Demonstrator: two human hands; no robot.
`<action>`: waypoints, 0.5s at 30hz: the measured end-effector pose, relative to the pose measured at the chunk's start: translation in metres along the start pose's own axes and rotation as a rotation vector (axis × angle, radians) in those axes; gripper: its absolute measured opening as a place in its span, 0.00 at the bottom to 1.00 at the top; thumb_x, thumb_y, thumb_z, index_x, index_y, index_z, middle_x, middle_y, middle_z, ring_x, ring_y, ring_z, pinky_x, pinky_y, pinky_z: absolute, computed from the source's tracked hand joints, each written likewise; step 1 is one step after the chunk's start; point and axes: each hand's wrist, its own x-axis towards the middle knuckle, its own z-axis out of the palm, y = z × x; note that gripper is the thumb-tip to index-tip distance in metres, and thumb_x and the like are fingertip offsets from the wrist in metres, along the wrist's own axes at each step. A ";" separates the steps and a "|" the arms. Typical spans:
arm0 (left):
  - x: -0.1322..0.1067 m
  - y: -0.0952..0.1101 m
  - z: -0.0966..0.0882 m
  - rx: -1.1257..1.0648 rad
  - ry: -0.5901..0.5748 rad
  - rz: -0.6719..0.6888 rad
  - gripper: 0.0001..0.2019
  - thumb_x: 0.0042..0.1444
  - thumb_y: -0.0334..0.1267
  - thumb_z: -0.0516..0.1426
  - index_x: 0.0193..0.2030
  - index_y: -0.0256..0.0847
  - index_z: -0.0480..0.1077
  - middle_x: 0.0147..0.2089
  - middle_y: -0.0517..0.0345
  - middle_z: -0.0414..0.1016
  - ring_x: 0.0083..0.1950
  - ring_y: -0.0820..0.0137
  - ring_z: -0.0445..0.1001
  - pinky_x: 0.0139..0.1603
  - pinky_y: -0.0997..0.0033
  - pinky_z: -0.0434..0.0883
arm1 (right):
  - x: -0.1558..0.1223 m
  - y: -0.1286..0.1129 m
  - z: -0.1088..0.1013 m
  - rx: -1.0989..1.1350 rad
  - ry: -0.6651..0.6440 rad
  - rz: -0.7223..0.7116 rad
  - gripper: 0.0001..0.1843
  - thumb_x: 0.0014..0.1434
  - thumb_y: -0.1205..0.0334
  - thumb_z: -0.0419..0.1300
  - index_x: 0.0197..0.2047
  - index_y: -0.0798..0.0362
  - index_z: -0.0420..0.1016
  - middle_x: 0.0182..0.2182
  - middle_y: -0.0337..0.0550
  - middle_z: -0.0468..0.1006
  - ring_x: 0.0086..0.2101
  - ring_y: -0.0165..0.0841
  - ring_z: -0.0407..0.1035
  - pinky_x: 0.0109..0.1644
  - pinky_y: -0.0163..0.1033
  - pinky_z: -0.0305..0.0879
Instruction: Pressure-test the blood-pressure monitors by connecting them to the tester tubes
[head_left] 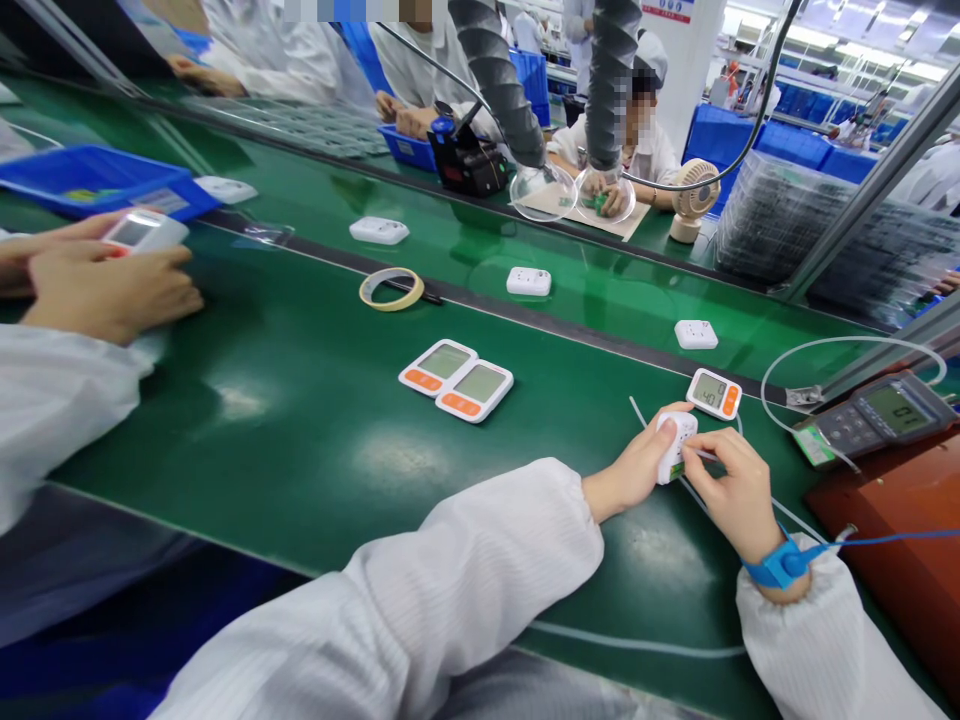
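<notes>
My left hand [634, 468] is closed around a small white monitor [677, 440], its back facing up. With finger and thumb, my right hand [739, 490] pinches a thin white tube [706, 456] against that monitor's face; whether the tube's end sits inside it is hidden by my fingers. Just beyond my hands lies another monitor [714, 393] with orange buttons and a lit display. Two more monitors, the left one [442, 367] and the right one [476, 391], lie side by side, screens up. A blue wrist strap [780, 566] circles my right wrist.
A digital gauge [892, 412] and an orange-brown box [892, 520] stand at the right. White devices lie along the belt [607, 305] behind a tape roll [391, 290]. At left, a co-worker's hands [105, 285] hold a monitor near a blue bin [90, 175].
</notes>
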 end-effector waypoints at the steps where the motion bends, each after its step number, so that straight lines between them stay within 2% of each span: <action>1: 0.000 0.000 0.000 0.008 0.001 0.004 0.37 0.57 0.66 0.55 0.64 0.42 0.63 0.54 0.49 0.69 0.49 0.62 0.68 0.54 0.65 0.64 | 0.000 0.000 0.000 -0.003 -0.003 -0.002 0.06 0.64 0.64 0.57 0.34 0.49 0.73 0.30 0.42 0.78 0.32 0.36 0.71 0.37 0.42 0.68; 6: -0.002 0.000 -0.001 0.142 0.016 0.034 0.38 0.58 0.68 0.51 0.65 0.43 0.61 0.54 0.49 0.68 0.48 0.62 0.67 0.53 0.63 0.64 | 0.000 0.000 -0.001 -0.012 -0.014 -0.017 0.06 0.64 0.65 0.58 0.34 0.49 0.74 0.30 0.41 0.78 0.33 0.36 0.71 0.37 0.42 0.68; 11: -0.005 0.004 0.000 0.298 0.016 0.043 0.41 0.58 0.71 0.45 0.67 0.39 0.58 0.45 0.51 0.68 0.42 0.63 0.66 0.47 0.62 0.65 | 0.001 -0.001 -0.005 -0.064 -0.048 -0.089 0.06 0.64 0.67 0.58 0.35 0.50 0.74 0.30 0.40 0.78 0.32 0.35 0.70 0.37 0.42 0.66; 15: -0.006 0.005 0.002 0.347 0.004 0.083 0.41 0.59 0.69 0.46 0.67 0.38 0.59 0.44 0.51 0.70 0.45 0.61 0.67 0.50 0.60 0.65 | 0.002 -0.001 -0.009 -0.098 -0.095 -0.065 0.06 0.65 0.65 0.58 0.36 0.49 0.75 0.31 0.41 0.78 0.33 0.36 0.71 0.38 0.42 0.67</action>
